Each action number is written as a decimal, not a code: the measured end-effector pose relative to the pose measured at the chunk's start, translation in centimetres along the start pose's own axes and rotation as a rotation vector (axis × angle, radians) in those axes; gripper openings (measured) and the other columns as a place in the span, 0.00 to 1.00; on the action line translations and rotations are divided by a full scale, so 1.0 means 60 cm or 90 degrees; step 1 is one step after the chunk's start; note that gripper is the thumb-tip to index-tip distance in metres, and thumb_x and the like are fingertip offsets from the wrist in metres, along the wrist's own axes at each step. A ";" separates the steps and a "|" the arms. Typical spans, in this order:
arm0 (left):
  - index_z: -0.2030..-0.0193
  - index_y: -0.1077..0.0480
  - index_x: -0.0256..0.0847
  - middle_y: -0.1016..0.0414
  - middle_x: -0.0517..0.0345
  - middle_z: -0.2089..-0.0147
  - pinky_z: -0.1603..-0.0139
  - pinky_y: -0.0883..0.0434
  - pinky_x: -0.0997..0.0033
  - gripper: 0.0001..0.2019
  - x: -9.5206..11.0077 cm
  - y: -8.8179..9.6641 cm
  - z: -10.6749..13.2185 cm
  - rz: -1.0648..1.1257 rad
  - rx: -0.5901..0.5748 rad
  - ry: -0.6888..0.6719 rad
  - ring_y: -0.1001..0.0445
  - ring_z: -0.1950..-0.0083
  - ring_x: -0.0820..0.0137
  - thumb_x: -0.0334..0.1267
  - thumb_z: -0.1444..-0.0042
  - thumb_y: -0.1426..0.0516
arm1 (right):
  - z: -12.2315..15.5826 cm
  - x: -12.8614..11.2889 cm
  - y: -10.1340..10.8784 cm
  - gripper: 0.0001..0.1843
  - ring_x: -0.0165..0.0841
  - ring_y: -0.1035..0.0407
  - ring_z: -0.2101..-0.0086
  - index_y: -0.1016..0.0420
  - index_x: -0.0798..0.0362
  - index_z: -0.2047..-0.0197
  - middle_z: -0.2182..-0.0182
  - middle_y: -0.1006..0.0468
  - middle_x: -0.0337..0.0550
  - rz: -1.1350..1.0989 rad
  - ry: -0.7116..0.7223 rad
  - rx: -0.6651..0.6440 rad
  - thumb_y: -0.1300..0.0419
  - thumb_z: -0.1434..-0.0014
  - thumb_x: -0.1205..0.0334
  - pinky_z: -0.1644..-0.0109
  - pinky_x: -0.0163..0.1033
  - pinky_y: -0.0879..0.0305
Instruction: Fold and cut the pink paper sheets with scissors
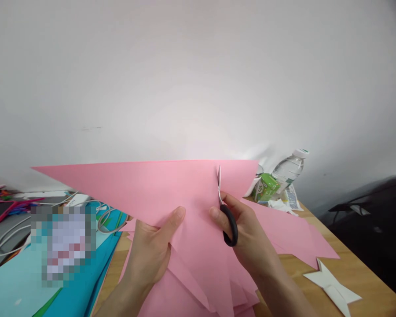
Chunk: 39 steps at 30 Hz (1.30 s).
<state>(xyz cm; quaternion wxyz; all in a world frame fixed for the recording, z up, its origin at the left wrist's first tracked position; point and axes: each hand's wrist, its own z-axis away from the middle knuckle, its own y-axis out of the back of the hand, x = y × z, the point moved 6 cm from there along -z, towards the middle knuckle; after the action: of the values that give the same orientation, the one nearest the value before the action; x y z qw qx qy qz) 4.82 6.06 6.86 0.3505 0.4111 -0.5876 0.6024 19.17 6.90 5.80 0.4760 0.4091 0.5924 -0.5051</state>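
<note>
My left hand (155,248) grips the lower edge of a large pink sheet of paper (145,182), its thumb flat on the near face and the fingers hidden behind. In my right hand (247,233) is a pair of scissors (230,226) with black handles, thumb through one loop. The blades point upward at the sheet's right part, close to its top edge; a cut line shows below them. The sheet is held up, tapering to a point at the left. More pink paper pieces (181,295) lie beneath both hands.
A tilted water bottle (288,169), a green box (266,187) and crumpled tissue (280,206) stand at the back right. A folded white paper shape (333,284) lies on the wooden table (359,264). At left are blue sheets (86,281), white cables (6,237) and a pink-rimmed item (3,212).
</note>
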 end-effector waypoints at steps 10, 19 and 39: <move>0.48 0.30 0.41 0.24 0.50 0.49 0.49 0.28 0.57 0.26 -0.010 0.005 -0.006 0.053 -0.027 0.104 0.28 0.46 0.56 0.43 0.55 0.35 | -0.012 -0.013 0.007 0.14 0.29 0.38 0.72 0.27 0.52 0.71 0.75 0.31 0.35 -0.024 0.017 -0.107 0.33 0.52 0.51 0.67 0.34 0.37; 0.45 0.32 0.40 0.24 0.49 0.50 0.49 0.28 0.57 0.28 -0.006 0.006 -0.005 0.054 -0.003 0.099 0.28 0.46 0.55 0.42 0.55 0.34 | -0.017 -0.013 0.018 0.09 0.32 0.35 0.71 0.26 0.53 0.70 0.74 0.27 0.38 0.043 0.007 -0.128 0.33 0.53 0.58 0.66 0.37 0.38; 0.45 0.33 0.45 0.24 0.56 0.50 0.50 0.27 0.64 0.28 -0.002 0.006 0.005 -0.007 0.032 0.045 0.28 0.46 0.60 0.39 0.55 0.35 | -0.013 0.004 -0.004 0.23 0.28 0.33 0.71 0.26 0.51 0.55 0.63 0.22 0.38 -0.009 0.028 -0.010 0.45 0.56 0.73 0.77 0.29 0.45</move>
<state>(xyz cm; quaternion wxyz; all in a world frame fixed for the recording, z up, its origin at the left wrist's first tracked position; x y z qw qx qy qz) 4.57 5.73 6.59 0.3637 0.4019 -0.5571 0.6291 18.79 7.62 5.62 0.4625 0.4125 0.6092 -0.4947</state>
